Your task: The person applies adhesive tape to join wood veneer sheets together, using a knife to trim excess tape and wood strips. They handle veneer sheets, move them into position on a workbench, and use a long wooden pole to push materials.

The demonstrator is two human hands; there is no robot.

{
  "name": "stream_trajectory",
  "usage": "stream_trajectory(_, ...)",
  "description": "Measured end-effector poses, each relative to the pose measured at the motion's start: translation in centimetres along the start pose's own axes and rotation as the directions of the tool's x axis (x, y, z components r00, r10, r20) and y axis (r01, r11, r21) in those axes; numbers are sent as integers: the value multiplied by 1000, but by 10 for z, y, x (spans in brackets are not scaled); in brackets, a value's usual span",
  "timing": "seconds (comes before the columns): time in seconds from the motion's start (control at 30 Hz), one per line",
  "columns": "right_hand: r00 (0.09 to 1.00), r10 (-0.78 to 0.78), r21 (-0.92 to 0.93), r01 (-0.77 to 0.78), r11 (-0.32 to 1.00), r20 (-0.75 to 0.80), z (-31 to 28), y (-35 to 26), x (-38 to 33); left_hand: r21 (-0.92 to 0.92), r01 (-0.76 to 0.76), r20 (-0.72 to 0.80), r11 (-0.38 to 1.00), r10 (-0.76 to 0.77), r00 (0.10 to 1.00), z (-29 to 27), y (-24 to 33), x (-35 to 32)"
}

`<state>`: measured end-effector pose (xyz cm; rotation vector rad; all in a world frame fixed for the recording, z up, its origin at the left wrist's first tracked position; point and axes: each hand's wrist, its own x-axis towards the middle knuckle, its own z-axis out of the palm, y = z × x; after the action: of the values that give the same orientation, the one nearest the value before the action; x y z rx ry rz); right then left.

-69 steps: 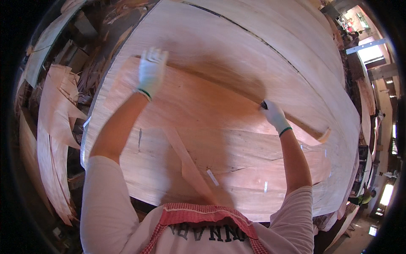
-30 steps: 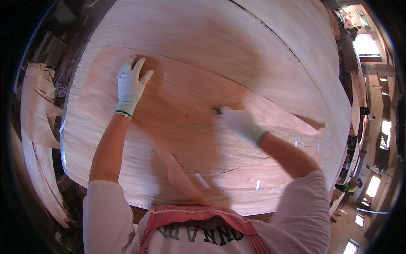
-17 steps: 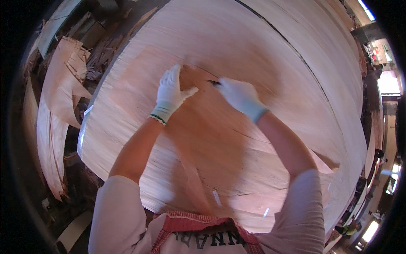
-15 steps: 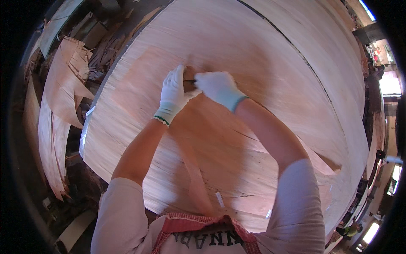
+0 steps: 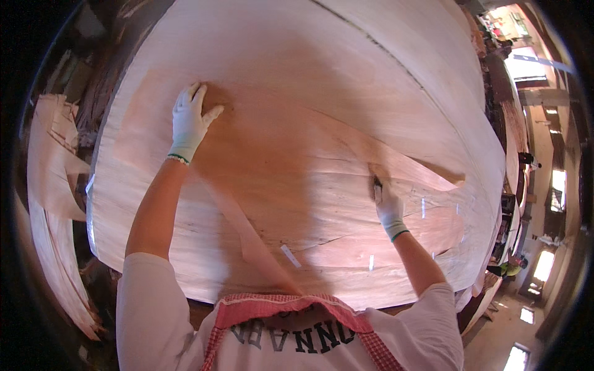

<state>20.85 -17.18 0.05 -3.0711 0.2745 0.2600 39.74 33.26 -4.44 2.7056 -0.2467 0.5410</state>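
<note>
A wide reddish veneer sheet lies on a larger pale veneer stack in front of me. My left hand, in a white glove, presses flat with fingers spread on the reddish sheet's far left part. My right hand, also gloved, is closed at the sheet's right side, near a torn pointed flap. A small dark tool sticks out above its fingers. A narrow veneer strip runs diagonally toward my chest. Short white tape pieces sit on the near part.
Curled veneer offcuts hang in piles at the left below the table edge. More veneer stacks stand at the right. A person in a yellow-green top is far off at the lower right, near bright windows.
Half a second ago both hands met at the sheet's upper middle. Now they are spread apart: the left hand out to the far left, the right hand down to the right.
</note>
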Motion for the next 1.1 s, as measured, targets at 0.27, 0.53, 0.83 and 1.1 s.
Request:
stream_trajectory(0.27, 996, 19, 474, 24, 880, -86, -3, 43, 136, 347, -134, 165, 928, 81, 983, 0, 44, -7)
stream_trajectory(0.53, 995, -77, 184, 89, 979, -70, -27, 21, 118, 338, -94, 99, 936, 64, 993, 4, 70, -43)
stream_trajectory(0.83, 871, -156, 285, 315, 905, -466, -207, -97, -53, 138, 20, 143, 990, -39, 989, -18, 70, -43)
stream_trajectory(1.1, 869, -122, 368, 325, 871, -479, -249, -159, -95, -90, -572, 434, 815, 549, 714, -130, 120, -157)
